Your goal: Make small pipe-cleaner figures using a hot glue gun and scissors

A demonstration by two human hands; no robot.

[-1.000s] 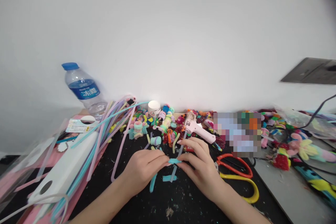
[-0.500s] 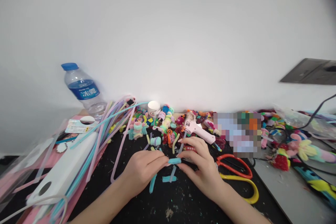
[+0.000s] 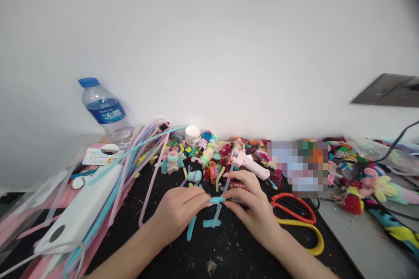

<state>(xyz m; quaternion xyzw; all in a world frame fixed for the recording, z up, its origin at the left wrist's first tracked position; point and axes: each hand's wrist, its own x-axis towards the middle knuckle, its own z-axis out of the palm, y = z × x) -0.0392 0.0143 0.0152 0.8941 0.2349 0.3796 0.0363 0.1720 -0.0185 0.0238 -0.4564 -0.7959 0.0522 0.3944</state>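
Between my two hands is a short light-blue pipe cleaner piece [image 3: 217, 199]. My left hand [image 3: 181, 209] pinches its left end between thumb and fingers. The fingertips of my right hand [image 3: 250, 202] close on its right end, with the other fingers curled above. Beneath it a translucent glue stick [image 3: 227, 183] runs down from the pink glue gun [image 3: 247, 163], which lies just beyond my right hand. Two more light-blue pieces lie on the black mat [image 3: 163, 253]: one flat piece [image 3: 211, 223] under the stick's lower end, one slanted piece [image 3: 191, 229] near my left hand.
Scissors [image 3: 294, 209] with red and yellow handles lie right of my right hand. Small colourful fuzzy figures crowd the back, beside a paper cup [image 3: 193, 135]. At left are long pipe cleaners [image 3: 124, 183], a white power strip [image 3: 81, 209] and a water bottle [image 3: 106, 111].
Both hands stay in nearly the same place. The light-blue piece between the fingertips turns slightly, and the right fingers shift a little on it. Everything else lies as before.
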